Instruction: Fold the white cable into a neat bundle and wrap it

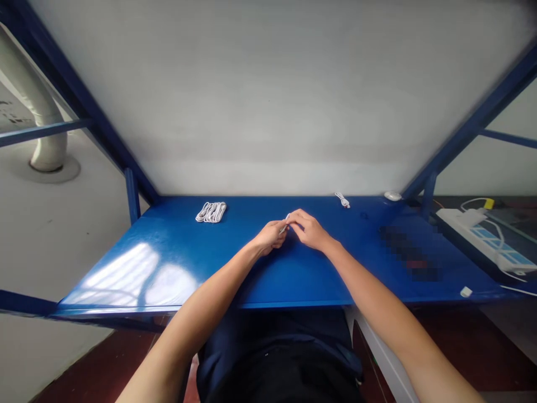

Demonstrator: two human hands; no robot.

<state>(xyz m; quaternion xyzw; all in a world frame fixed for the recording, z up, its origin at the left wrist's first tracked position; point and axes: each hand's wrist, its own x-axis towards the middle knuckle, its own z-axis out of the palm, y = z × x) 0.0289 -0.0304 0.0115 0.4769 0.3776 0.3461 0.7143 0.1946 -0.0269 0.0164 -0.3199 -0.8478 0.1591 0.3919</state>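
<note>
Both hands meet above the middle of a glossy blue metal table top (293, 280), close together near its front edge. The left hand (271, 235) is curled shut, fingers and thumb pinching a slim white cable end (286, 223) with a thin pale tip. The right hand (308, 230) has its fingers pressed together and bent inward, their tips at the same piece, though the exact grip is partly hidden.

Toward the back edge of the table top, left of the hands, lies a bundled white coiled cable (212, 212). Right of them, also at the back edge, lie a short white cable (342, 200) and a small white oval object (392, 196). A white power strip with blue panels (478, 238) sits beyond the table top's right end.
</note>
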